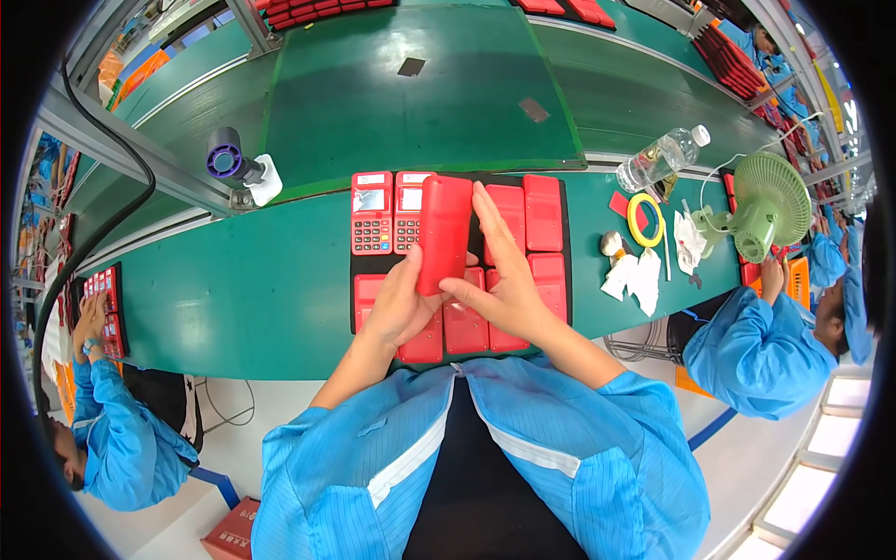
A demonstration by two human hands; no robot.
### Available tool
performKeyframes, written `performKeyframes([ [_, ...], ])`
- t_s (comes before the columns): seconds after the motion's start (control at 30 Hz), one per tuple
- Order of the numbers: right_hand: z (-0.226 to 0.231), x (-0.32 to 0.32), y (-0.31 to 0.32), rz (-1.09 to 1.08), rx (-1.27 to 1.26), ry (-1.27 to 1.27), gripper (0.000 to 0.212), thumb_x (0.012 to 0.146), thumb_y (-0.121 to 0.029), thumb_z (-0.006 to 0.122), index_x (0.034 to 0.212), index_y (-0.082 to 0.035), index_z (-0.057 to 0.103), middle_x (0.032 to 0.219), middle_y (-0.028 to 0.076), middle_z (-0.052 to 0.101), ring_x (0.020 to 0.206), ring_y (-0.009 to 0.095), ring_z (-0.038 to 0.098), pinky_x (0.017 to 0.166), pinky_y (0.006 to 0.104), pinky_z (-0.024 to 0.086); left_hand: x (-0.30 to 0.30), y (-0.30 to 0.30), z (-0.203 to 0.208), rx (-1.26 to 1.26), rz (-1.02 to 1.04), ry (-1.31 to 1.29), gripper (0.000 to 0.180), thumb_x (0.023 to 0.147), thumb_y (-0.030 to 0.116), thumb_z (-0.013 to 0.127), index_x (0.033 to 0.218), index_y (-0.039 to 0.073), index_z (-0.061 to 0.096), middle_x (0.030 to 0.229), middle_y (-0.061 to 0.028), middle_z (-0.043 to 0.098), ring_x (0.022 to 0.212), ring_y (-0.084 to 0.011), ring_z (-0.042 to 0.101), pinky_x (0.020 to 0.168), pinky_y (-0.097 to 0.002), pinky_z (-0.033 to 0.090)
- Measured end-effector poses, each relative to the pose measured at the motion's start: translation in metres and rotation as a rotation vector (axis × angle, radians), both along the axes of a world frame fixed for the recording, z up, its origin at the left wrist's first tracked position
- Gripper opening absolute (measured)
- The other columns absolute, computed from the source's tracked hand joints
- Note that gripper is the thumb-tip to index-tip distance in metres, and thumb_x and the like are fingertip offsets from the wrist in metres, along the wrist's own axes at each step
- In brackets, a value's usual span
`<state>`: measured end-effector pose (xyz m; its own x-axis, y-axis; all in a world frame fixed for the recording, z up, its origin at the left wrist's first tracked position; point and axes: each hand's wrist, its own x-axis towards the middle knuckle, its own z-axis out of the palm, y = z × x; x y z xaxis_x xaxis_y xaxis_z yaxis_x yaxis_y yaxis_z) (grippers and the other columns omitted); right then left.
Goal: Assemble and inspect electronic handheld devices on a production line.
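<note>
A red card payment terminal is held up in front of me, its plain back toward me. My left hand grips its lower left side. Along its right edge lie the straight fingers of my right hand, with the thumb against the lower end, steadying it. Below is a black tray of red terminals. Two in its far row, such as the left terminal, show screens and keypads; others, such as the far right terminal, show plain red backs. My hands partly hide the tray's middle.
On the right of the green table are yellow tape, white tissues, a plastic bottle and a green fan. A dark handheld device on a white stand is at left. Co-workers in blue sit on both sides.
</note>
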<state>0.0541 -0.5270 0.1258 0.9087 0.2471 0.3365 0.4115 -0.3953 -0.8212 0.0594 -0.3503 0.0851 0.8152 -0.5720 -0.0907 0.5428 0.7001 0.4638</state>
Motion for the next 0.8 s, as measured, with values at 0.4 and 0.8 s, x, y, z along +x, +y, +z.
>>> performKeyframes([
  [0.4,-0.031,0.011,-0.021,-0.051,0.477,0.571,0.044,0.1,-0.012,0.064,0.14,-0.002,0.052,0.102,0.003,0.07,0.091,0.008,0.064,0.077,0.0264,0.053,-0.008,-0.009,0.004,1.397,0.38,-0.876,0.089,0.077,0.002,0.083,0.153,0.001,0.037,0.118,-0.0129,0.055,0.1,-0.0206,0.062,0.081,-0.0321,0.056],
  [0.8,-0.053,0.049,-0.049,-0.288,-0.279,0.059,0.027,0.089,-0.017,0.073,0.11,0.001,0.073,0.078,0.014,0.068,0.071,0.021,0.067,0.068,0.0335,0.053,0.017,-0.018,-0.014,1.635,0.427,-0.99,0.059,0.081,0.002,0.076,0.134,-0.008,0.052,0.109,-0.0222,0.059,0.1,-0.0384,0.061,0.085,-0.0441,0.052],
])
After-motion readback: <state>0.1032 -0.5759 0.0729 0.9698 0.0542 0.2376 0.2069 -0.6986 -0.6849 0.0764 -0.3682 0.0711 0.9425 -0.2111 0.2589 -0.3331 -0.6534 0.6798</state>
